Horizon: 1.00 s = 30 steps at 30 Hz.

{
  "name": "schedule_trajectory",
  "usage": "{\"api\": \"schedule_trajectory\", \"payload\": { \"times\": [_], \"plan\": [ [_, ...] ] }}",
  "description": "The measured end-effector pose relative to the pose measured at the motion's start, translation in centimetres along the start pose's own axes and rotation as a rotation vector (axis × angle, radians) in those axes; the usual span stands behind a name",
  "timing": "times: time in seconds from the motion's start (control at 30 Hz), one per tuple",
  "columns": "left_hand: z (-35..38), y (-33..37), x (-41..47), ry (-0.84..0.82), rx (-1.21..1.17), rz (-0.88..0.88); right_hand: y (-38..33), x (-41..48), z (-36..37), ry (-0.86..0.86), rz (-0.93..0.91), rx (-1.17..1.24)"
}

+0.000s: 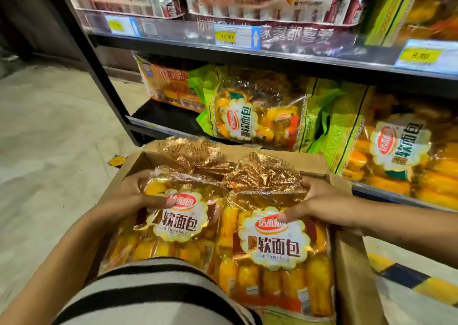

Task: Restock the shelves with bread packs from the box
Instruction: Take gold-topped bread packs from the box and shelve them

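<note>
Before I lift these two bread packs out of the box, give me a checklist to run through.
1. Left-hand grip on the left gold-topped clear plastic bread pack, thumb on its front, fingers round its top edge: ok.
2. Right-hand grip on the right matching pack, held the same way: ok.
3. Brown cardboard box flaps folded open, not over the packs: ok.
4. Room on the black bottom shelf: a bare patch shows at its left front, beside the green bread pack: ok.
5. Anything under the two packs that might snag: cannot tell.
</note>
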<state>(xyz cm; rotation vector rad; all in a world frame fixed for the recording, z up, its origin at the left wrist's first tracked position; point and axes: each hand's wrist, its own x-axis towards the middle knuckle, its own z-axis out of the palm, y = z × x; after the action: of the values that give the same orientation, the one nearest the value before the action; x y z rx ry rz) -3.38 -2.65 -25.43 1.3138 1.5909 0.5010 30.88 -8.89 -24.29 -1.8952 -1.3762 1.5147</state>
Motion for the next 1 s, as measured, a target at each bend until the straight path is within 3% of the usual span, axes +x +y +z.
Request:
{"api": "schedule_trajectory", "payload": {
  "times": [0.07,0.3,0.57,0.77,1.0],
  "plan": [
    [-0.1,1.3,0.0,0.068,-0.013,0.049,-1.0,-0.3,-1.2,0.061,-0.042,-0.063],
    [0.9,6.5,0.2,0.079,-0.131,0.225,-3.2,-1.8,-5.0,0.251,-0.149,0.107],
    [3.2,14.6,-0.9,0.216,-0.165,0.505,-5.8,-5.1,-10.9,0.478,-0.389,0.212],
    [5.3,21.9,-3.6,0.158,-0.203,0.746,-5.4,-11.5,-18.8,0.665,-0.622,0.196],
    [12.3,29.9,-4.5,-0.078,-0.225,0.797,0.1,-19.2,-29.1,0.882,-0.689,0.397]
  ]
}}
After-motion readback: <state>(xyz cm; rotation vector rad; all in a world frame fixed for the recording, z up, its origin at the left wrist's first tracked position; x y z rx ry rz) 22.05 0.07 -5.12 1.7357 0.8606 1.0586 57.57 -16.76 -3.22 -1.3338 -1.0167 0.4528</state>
